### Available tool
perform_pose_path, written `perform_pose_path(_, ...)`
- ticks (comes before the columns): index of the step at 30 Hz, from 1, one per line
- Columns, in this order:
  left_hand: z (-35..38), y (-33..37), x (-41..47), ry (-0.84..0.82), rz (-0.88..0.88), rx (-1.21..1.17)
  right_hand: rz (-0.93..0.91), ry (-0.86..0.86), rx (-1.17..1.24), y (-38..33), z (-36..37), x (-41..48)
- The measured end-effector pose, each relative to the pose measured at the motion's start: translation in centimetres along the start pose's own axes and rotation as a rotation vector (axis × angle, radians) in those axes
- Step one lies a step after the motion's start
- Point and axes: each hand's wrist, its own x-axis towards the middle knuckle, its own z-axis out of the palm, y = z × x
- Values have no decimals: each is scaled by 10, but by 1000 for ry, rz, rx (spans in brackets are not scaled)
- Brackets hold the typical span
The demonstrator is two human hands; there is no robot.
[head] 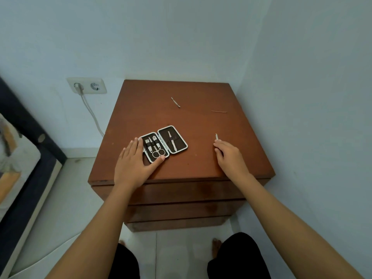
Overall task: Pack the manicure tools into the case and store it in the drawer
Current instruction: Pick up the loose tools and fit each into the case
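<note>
Resting left grip (134, 160): flat, spread fingers on open manicure case (163, 143).
Right grip (229, 156): pinching slim metal tool (217, 137), well right of case.
Worktop (201, 125): smooth brown wood.

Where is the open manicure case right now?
In the head view, the manicure case lies open near the cabinet top's front-left, under the left hand's fingertips.

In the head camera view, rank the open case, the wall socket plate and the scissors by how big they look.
1. Open case
2. Wall socket plate, farther from the camera, so only apparent size
3. Scissors, inside the case
</note>
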Motion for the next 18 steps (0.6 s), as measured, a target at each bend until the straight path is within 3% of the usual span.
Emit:
perform_pose_path(5, 1, 0, 1, 1, -3, -1, -4, 113, 102, 8, -6, -6)
perform_pose_path(8, 1, 0, 1, 1, -3, -4, 155, 136, 132, 9, -11, -2)
perform_pose_path(18, 2, -1, 1, 6, -3, -16, 370, -73, 29, 3, -16, 19)
